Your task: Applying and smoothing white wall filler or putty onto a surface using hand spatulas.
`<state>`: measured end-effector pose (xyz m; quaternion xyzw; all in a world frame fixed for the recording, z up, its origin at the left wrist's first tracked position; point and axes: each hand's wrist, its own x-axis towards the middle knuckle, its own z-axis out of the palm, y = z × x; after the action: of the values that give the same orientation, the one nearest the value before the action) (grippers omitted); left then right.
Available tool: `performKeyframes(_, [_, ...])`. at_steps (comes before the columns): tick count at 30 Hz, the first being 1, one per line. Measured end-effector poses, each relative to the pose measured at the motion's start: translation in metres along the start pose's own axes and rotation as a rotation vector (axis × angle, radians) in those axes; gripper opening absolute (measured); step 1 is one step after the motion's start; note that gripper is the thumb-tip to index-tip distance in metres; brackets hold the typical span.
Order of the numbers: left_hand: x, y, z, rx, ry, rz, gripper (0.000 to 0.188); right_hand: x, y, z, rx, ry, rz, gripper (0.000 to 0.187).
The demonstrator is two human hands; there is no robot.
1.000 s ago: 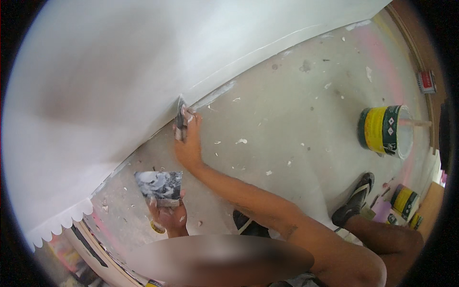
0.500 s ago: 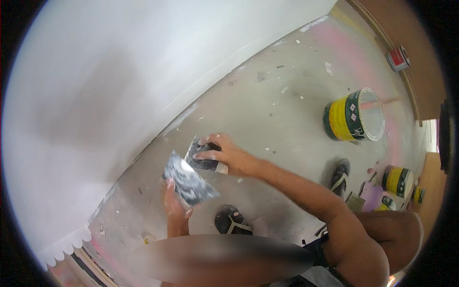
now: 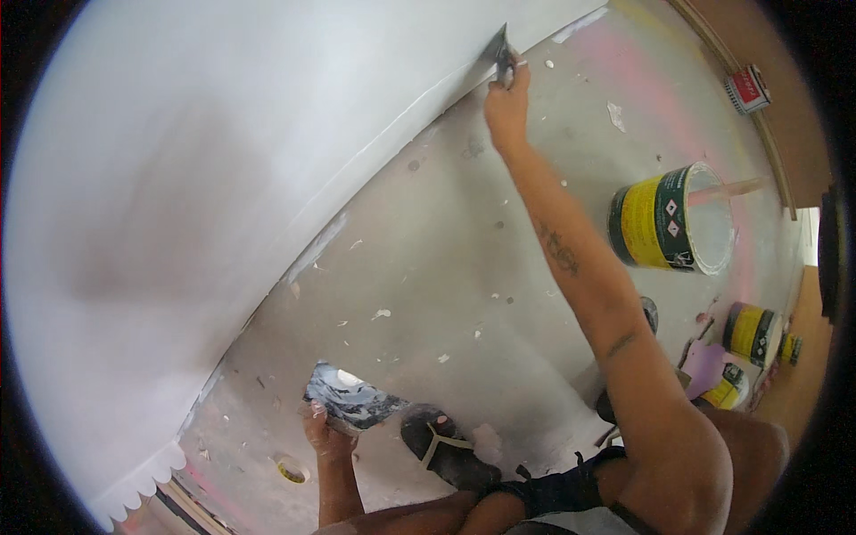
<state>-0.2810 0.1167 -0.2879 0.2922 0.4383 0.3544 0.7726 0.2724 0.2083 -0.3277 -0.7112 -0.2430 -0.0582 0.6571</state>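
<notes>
Your right hand (image 3: 507,100), gripping its scraper (image 3: 502,45), has swung way over near the bottom edge of the wall (image 3: 267,143); left hand (image 3: 327,433) still holding that smeared blade (image 3: 355,399).

wall (image 3: 205,134) left, bucket (image 3: 649,223) right, stick (image 3: 740,189) apparently inside

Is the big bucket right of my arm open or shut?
Open: no lid covers the bucket, and a stick pokes out of its mouth.
</notes>
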Motion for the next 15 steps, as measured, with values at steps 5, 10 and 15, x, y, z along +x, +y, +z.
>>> performKeyframes(5, [-0.007,0.016,0.017,-0.050,-0.028,-0.003,0.066,-0.100,-0.049,0.046,0.030,-0.095,0.133,0.066])
performKeyframes(10, [-0.005,-0.006,-0.012,-0.051,0.095,0.055,0.066,-0.153,-0.083,0.068,0.054,-0.088,0.048,0.076])
performKeyframes(15, [-0.005,-0.005,0.001,-0.084,0.118,0.084,0.067,-0.199,-0.113,0.077,0.122,-0.182,0.116,0.085])
